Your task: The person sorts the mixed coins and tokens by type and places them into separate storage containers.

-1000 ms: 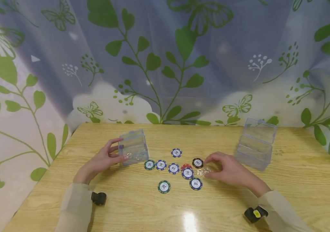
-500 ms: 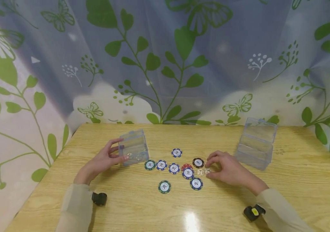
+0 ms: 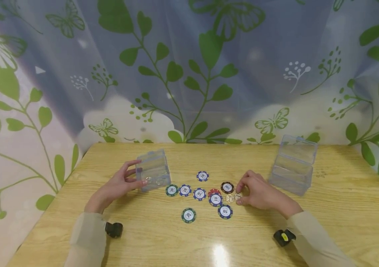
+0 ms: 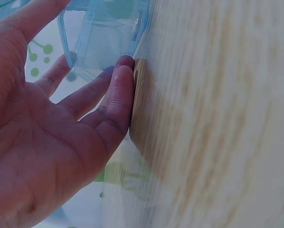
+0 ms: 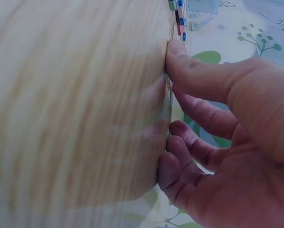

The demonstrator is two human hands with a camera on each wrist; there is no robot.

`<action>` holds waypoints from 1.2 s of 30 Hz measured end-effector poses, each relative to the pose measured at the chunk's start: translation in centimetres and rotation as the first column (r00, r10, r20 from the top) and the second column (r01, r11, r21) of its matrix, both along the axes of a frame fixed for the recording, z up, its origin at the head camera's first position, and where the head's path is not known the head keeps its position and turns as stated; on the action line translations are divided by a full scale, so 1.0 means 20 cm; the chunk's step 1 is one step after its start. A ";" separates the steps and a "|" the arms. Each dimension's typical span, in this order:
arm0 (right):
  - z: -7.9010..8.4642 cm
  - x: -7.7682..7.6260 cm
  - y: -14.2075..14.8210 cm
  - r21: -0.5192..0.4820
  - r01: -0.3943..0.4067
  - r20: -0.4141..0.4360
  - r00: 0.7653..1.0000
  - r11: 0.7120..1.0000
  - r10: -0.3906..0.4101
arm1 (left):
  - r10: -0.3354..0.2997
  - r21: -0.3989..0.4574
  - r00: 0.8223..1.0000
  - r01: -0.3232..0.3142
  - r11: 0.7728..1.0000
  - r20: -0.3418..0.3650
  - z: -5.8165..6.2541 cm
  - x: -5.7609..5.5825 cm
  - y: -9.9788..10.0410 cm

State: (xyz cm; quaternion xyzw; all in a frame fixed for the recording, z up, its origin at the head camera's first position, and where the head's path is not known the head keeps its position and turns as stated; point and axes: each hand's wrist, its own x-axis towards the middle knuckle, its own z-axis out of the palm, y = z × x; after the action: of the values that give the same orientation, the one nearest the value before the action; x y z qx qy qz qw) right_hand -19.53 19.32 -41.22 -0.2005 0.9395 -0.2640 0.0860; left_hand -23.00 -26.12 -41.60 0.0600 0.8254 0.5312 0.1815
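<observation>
- Right hand [image 3: 259, 193] is curving its thumb and fingers around a gold coin [image 3: 238, 197]; whether they are actually pinching it, the views are not telling.
- Compared with half a second ago, its fingers are bunching closer together, and the right sleeve [image 3: 314, 237] and right wrist camera [image 3: 284, 237] are sitting farther inward, toward the other arm.
- Left hand [image 3: 117, 187] is gripping the outer side of a clear box [image 3: 154, 168], its thumb lying at the near edge; hand and box are keeping the same place as before.
- Two gold rounds [image 3: 148, 180] are showing through that box, just beside the left thumb.
- One more gold coin [image 3: 229, 198] is lying beside the first, on the side toward the left hand, making two on the table [image 3: 149, 237].
- Nine chips are lying between the hands, unmoved: five blue, two green, one red and one dark.
- Among them, a dark chip [image 3: 227, 187] is lying nearest the right fingertips, a green chip [image 3: 172, 190] nearest the left hand, and a red chip [image 3: 213, 192] is lying partly hidden by a blue chip [image 3: 215, 200].
- Second of two boxes, a lidded box [image 3: 292, 176] is standing open just beyond the right hand.
</observation>
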 end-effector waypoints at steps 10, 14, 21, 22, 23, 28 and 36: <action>0.01 -0.01 -0.01 0.063 -0.017 0.035 0.999 0.998 0.015 | -0.007 0.008 1.000 0.007 1.000 0.003 0.01 0.02 0.01; 0.01 -0.01 -0.01 0.076 -0.022 0.054 0.998 0.997 0.018 | -0.010 0.011 1.000 0.010 1.000 0.002 0.01 0.02 0.01; 0.02 -0.02 -0.01 0.068 -0.036 0.040 0.999 0.997 0.033 | 0.004 -0.002 1.000 -0.004 1.000 0.011 0.00 0.01 0.00; 0.02 -0.02 -0.01 0.068 -0.034 0.038 0.999 0.997 0.031 | 0.005 -0.002 1.000 -0.005 1.000 0.010 0.00 0.01 0.00; 0.02 -0.02 -0.01 0.068 -0.031 0.038 0.999 0.997 0.028 | 0.006 0.001 1.000 -0.006 1.000 0.012 0.00 0.01 0.00; 0.02 -0.02 -0.02 0.078 0.000 0.052 0.999 0.997 -0.004 | -0.002 0.002 1.000 0.002 1.000 0.013 0.00 0.01 0.00; 0.04 -0.02 -0.04 0.108 -0.025 0.022 1.000 0.994 0.022 | 0.000 0.001 1.000 0.000 1.000 0.013 0.00 0.00 0.00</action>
State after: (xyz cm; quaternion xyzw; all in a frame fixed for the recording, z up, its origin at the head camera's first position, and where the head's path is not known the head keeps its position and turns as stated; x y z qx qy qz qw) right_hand -20.01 18.52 -40.37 -0.2038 0.9491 -0.2136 0.1097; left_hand -22.92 -26.12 -41.53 0.0567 0.8240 0.5320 0.1868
